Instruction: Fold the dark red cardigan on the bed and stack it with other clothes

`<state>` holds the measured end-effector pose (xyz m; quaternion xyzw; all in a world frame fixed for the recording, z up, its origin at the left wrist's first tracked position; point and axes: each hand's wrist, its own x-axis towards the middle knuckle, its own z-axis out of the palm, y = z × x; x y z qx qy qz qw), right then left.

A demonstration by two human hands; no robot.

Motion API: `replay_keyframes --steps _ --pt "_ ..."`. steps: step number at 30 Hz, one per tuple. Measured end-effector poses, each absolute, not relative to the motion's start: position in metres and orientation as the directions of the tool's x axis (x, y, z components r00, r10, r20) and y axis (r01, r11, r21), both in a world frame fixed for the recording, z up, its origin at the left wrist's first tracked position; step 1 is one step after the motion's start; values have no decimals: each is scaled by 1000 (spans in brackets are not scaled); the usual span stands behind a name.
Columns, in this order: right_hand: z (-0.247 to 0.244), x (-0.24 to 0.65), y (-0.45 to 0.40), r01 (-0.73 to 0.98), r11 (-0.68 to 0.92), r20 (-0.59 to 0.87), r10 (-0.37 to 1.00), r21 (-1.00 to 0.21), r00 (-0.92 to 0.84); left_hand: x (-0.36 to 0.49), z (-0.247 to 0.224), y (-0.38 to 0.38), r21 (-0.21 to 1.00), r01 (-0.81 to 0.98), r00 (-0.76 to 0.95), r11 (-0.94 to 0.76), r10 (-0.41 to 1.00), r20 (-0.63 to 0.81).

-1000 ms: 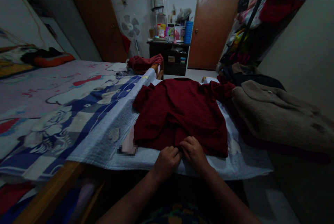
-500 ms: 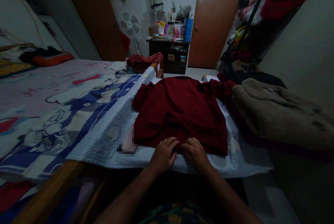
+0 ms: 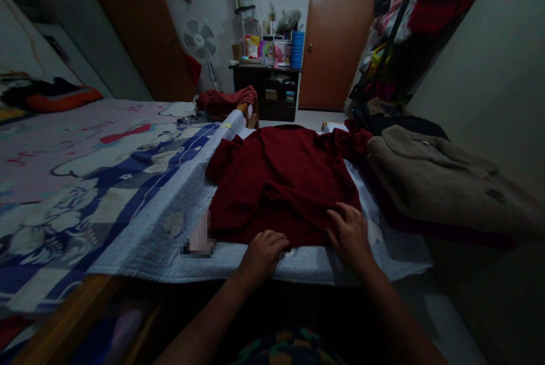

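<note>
A dark red top (image 3: 281,177) lies spread on a pale blue quilted cover (image 3: 238,265), its neck end away from me and its hem close to me. Creases run across its lower half. My left hand (image 3: 264,251) rests at the middle of the hem, fingers bent lightly over the cloth and the thumb apart from them. Farther right, my right hand (image 3: 349,233) touches the lower right part of the top with its fingers spread. Neither hand lifts the fabric.
Folded brown coat (image 3: 443,177) lies at right over darker clothes. A patterned blanket (image 3: 102,183) covers the bed at left, beside a wooden rail (image 3: 72,319). Farther back are folded reddish cloth (image 3: 227,101), a fan (image 3: 200,41), a dark cabinet (image 3: 264,109) and a door (image 3: 327,41).
My right hand has moved right along the hem, away from my left hand, and its fingers have spread. My left hand stays near the middle of the hem. The view has shifted slightly.
</note>
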<state>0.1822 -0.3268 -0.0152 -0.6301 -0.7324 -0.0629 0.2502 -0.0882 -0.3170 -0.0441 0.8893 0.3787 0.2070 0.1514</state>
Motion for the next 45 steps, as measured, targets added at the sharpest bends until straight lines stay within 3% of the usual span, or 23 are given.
replay_keyframes --steps 5,11,15,20,24,28,32,35,37,40,45 --pt "-28 225 -337 994 39 348 937 -104 0 -86 -39 -319 487 587 590 -647 753 289" --pt "-32 248 -347 983 130 374 925 -128 -74 -78 -38 -317 472 597 552 -649 759 345" --pt "-30 255 -351 961 178 450 891 -211 -66 -72 -37 -315 398 660 561 -637 770 302" --pt "-31 261 -358 888 209 610 786 -409 96 -67 -39 -308 228 757 552 -613 786 279" --pt "-41 263 -363 869 195 624 766 -454 154 -64 -44 -304 146 794 522 -590 786 331" --pt "-50 264 -365 915 63 539 824 -398 177 -60 -47 -309 94 830 457 -549 767 450" --pt "-41 260 -368 970 -75 412 895 -233 168 -58 -39 -315 120 870 333 -479 750 572" --pt "-23 248 -371 985 -130 348 924 -110 161 -57 -26 -312 149 893 298 -424 807 510" --pt "-8 234 -368 991 -85 362 925 -104 117 -57 -18 -307 166 902 294 -398 849 438" --pt "8 203 -353 975 69 398 917 -213 22 -58 -15 -301 203 877 367 -436 880 302" --pt "-2 155 -309 864 301 314 932 -403 -178 -59 -19 -298 212 779 577 -590 807 125"
